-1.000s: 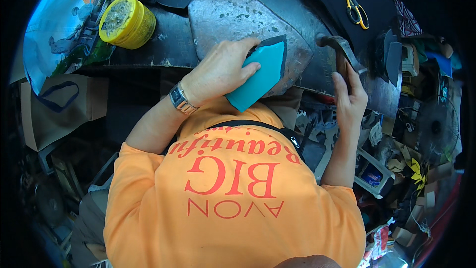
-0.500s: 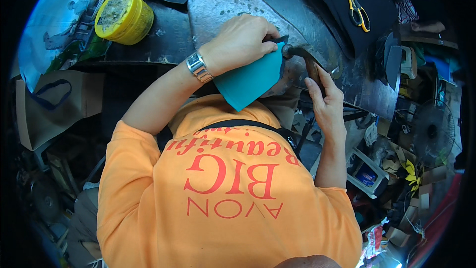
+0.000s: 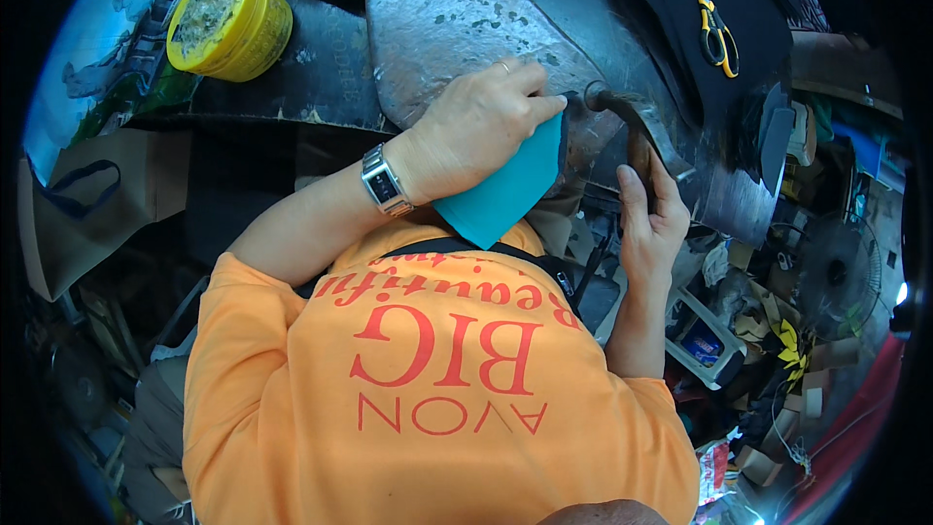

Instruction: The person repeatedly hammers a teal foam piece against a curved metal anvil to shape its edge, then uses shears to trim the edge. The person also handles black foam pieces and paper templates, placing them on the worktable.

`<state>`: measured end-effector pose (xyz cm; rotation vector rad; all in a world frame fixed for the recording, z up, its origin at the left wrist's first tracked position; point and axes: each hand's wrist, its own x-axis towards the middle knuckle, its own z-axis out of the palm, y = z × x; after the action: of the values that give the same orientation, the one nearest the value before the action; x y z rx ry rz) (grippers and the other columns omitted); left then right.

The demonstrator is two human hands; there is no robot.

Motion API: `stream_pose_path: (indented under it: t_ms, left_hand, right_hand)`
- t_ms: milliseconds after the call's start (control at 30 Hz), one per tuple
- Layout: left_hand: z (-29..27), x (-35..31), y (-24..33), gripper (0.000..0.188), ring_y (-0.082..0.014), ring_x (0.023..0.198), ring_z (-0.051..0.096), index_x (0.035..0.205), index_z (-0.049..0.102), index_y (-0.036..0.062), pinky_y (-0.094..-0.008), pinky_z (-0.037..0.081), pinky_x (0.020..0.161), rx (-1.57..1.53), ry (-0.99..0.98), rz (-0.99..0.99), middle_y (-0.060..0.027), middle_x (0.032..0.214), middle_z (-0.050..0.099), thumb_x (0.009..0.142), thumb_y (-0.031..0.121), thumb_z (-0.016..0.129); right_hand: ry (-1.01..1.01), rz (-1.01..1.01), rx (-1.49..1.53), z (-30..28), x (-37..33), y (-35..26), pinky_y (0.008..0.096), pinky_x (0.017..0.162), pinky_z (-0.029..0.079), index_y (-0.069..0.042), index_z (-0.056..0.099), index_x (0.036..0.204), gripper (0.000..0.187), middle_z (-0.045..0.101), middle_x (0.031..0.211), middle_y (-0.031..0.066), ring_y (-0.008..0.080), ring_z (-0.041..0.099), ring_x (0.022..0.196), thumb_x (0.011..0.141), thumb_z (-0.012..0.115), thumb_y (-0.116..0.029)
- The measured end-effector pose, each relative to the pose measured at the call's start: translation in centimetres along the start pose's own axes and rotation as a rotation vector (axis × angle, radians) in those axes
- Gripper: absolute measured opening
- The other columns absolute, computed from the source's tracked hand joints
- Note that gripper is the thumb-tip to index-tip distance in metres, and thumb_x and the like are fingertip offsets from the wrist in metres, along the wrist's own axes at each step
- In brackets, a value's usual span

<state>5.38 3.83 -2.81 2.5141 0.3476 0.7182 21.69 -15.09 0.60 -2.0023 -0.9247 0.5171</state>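
Observation:
Between the curled fingers of my left hand [image 3: 486, 122] is the upper edge of a teal sheet [image 3: 505, 192], whose lower corner hangs off the bench's near edge. A metal watch circles that wrist. My right hand [image 3: 653, 212] grips the wooden handle of a hammer [image 3: 637, 126] with a curved dark head. The hammer's round face is to the right of my left fingertips, apart from the sheet. Beneath my left hand lies a smooth grey slab [image 3: 447, 29], spotted with dark marks.
A yellow tub [image 3: 233, 24] stands at the bench's left. Yellow-and-black scissors [image 3: 717, 39] lie on black material [image 3: 651, 29] at the right. Left below the bench is an open cardboard box [image 3: 146, 185]. A fan [image 3: 838, 267] and clutter fill the lower right.
The hammer has lifted away from the sheet's edge, its head turning to the right. My left hand and the teal sheet have shifted slightly toward me.

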Motion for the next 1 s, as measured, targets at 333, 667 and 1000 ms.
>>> stream_pose_path:
  t_ms: [333, 667, 1000]
  left_hand:
    - [-0.2, -0.3, 0.7, 0.033, -0.0245, 0.093, 0.062, 0.117, 0.073, 0.0046, -0.0331, 0.058, 0.079, 0.073, -0.014, 0.0, -0.0081, 0.097, 0.058, 0.085, 0.007, 0.065]
    - [-0.1, -0.2, 0.6, 0.029, -0.0252, 0.095, 0.062, 0.109, 0.074, -0.0023, -0.0332, 0.059, 0.081, 0.064, -0.009, 0.012, -0.0106, 0.098, 0.061, 0.083, 0.006, 0.065]
    - [-0.3, -0.1, 0.8, 0.031, -0.0253, 0.097, 0.062, 0.116, 0.071, 0.0004, -0.0334, 0.058, 0.083, 0.074, -0.048, -0.015, -0.0104, 0.101, 0.059, 0.086, 0.006, 0.064]
  right_hand:
    - [-0.037, -0.143, -0.052, 0.9, 0.1, 0.8, 0.032, 0.096, 0.052, 0.004, 0.064, 0.131, 0.037, 0.071, 0.125, 0.0184, 0.0197, 0.068, 0.111, 0.095, 0.07, -0.004]
    - [-0.04, -0.186, -0.097, 1.2, 0.4, 1.4, 0.0332, 0.096, 0.053, 0.003, 0.064, 0.132, 0.038, 0.07, 0.126, 0.0195, 0.0218, 0.069, 0.113, 0.095, 0.07, -0.002]
    - [-0.05, -0.196, -0.082, 1.5, 0.7, 1.1, 0.0338, 0.097, 0.052, 0.003, 0.064, 0.133, 0.038, 0.07, 0.127, 0.0197, 0.0227, 0.068, 0.115, 0.095, 0.068, -0.001]
